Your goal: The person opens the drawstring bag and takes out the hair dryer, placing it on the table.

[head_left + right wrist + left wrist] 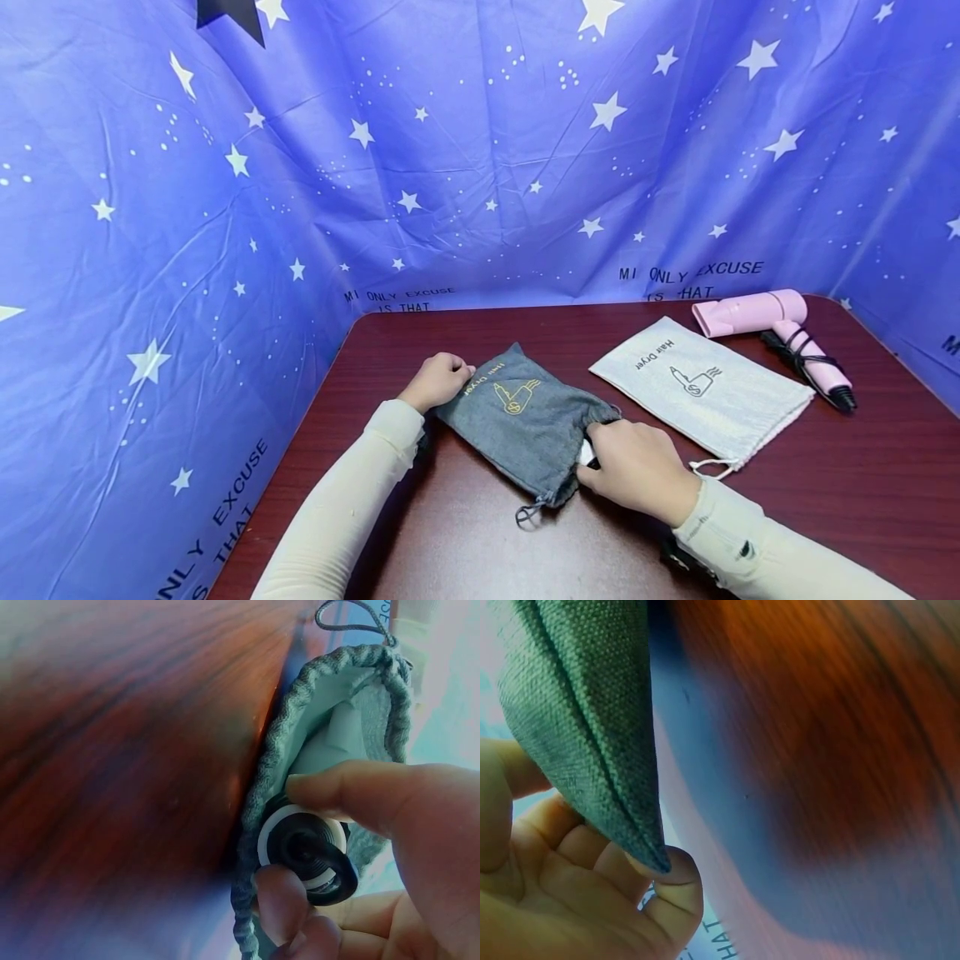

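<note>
A grey drawstring bag [487, 425] with a gold hair dryer print lies slanted on the table, its gathered mouth toward my right hand. My left hand [438, 382] pinches its closed end; in the left wrist view, fingers curl beneath the bag's corner [592, 742]. At the mouth, my right hand [637, 471] grips the handle end of a white hair dryer [586, 452]. Seen from the right wrist, thumb and fingers hold that round handle end [300, 844], with its white ring and black cord, inside the bag's opening [266, 772]. The rest of the dryer is hidden in the bag.
A white drawstring bag [697, 387] with a black hair dryer print lies flat to the right. Behind it rests a pink hair dryer [757, 312], its black cord wrapped around the handle. A blue star-patterned curtain [480, 167] surrounds the dark red table [465, 542].
</note>
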A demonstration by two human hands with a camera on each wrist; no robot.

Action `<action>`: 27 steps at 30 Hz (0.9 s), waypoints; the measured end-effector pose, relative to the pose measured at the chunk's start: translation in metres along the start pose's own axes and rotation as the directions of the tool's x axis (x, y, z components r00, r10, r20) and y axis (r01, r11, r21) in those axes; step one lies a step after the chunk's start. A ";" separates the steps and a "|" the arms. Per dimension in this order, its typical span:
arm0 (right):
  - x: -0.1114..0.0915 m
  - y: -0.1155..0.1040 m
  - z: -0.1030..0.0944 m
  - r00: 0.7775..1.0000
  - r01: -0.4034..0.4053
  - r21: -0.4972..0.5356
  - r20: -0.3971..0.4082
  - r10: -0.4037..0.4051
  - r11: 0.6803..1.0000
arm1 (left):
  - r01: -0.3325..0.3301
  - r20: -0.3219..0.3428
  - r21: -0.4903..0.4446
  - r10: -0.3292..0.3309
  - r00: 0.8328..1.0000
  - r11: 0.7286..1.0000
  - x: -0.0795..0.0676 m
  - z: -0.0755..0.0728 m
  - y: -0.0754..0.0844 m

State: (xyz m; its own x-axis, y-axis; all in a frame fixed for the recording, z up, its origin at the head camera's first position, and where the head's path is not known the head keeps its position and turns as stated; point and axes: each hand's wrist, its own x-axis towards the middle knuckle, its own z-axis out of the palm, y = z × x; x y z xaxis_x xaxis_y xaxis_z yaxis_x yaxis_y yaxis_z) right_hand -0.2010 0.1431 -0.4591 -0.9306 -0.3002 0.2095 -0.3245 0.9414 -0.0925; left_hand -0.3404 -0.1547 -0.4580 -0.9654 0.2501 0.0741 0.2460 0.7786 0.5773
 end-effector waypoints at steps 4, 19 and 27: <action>-0.003 0.003 -0.001 1.000 0.006 -0.007 -0.003 -0.006 1.000 | -0.007 -0.012 0.018 0.007 1.000 1.000 0.000 0.000 0.000; -0.016 0.008 -0.008 1.000 0.013 -0.005 -0.007 -0.013 1.000 | 0.005 -0.027 0.038 -0.004 1.000 0.999 0.001 0.001 0.002; -0.023 0.009 -0.013 1.000 0.011 0.001 0.004 -0.011 1.000 | 0.021 -0.026 0.039 -0.020 0.999 0.999 0.001 0.001 0.002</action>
State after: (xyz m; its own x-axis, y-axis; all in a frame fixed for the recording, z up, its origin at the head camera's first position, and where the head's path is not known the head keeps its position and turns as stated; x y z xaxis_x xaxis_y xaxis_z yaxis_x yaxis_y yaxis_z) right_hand -0.1806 0.1601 -0.4515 -0.9278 -0.3110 0.2061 -0.3347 0.9379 -0.0915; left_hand -0.3405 -0.1522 -0.4581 -0.9720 0.2196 0.0833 0.2289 0.8058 0.5462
